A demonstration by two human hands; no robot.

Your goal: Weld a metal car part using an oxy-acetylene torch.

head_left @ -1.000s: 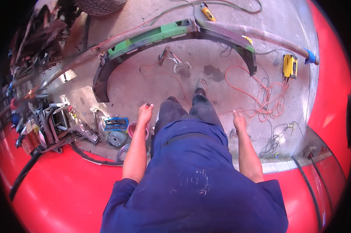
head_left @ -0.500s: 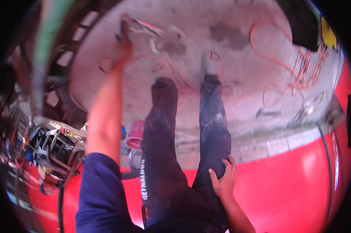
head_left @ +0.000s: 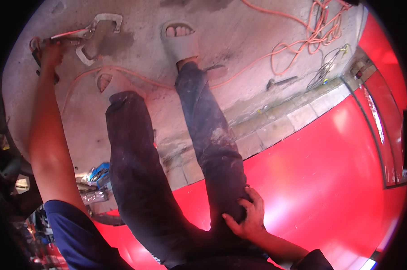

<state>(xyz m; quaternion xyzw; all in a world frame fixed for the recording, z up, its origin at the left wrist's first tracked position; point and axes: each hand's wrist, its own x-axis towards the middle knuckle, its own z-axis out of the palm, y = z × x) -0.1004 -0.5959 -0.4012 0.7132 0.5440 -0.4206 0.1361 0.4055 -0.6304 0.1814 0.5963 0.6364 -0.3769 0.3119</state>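
My left hand (head_left: 52, 55) reaches far forward to the floor at the upper left. Its fingers are closed round the handle end of a locking C-clamp (head_left: 84, 54), a metal tool with two curved jaws and a reddish strip along its handle. Dark handle parts stick out on the near side of the hand; the palm side is hidden. My right hand (head_left: 250, 218) rests on my right thigh (head_left: 223, 186), fingers apart, holding nothing.
An orange cord (head_left: 280, 56) runs across the concrete floor (head_left: 136, 54) and tangles at the upper right. A hammer-like tool (head_left: 281, 83) lies near a tiled ledge (head_left: 291, 121). A large red panel (head_left: 302, 180) spans the right. Blue-handled items (head_left: 99, 174) lie beside my left leg.
The view has swung, so my feet and the clamp now appear farther left. The pink bucket is no longer seen. My left hand stays by the clamp's handle; my right hand stays on my thigh.
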